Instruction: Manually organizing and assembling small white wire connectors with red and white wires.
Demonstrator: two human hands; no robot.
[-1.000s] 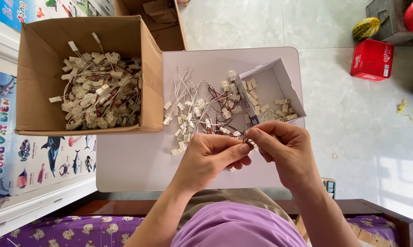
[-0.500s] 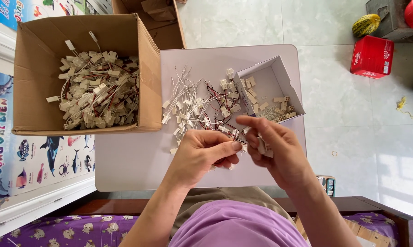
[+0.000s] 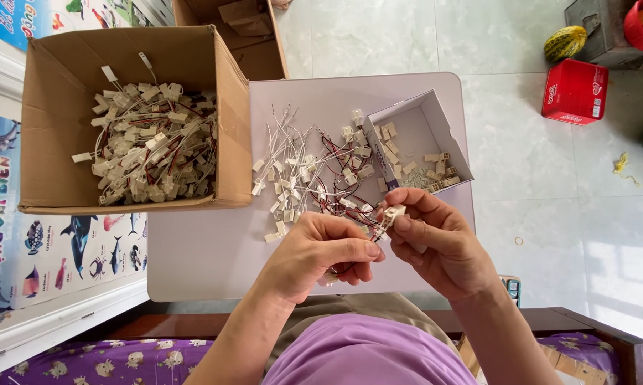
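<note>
Hands, compared with a second ago: both have drawn together just in front of the small white box [image 3: 435,117]. Right hand [image 3: 439,246] now pinches a white connector [image 3: 392,212]; left hand [image 3: 321,249] closes on its red wires [image 3: 346,269]. Assembly appears under way.

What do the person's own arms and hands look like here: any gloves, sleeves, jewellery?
Both the left hand and the right hand are bare, with no gloves, rings or watch visible. The forearms are uncovered as far as they show. A purple top covers the torso.
</note>
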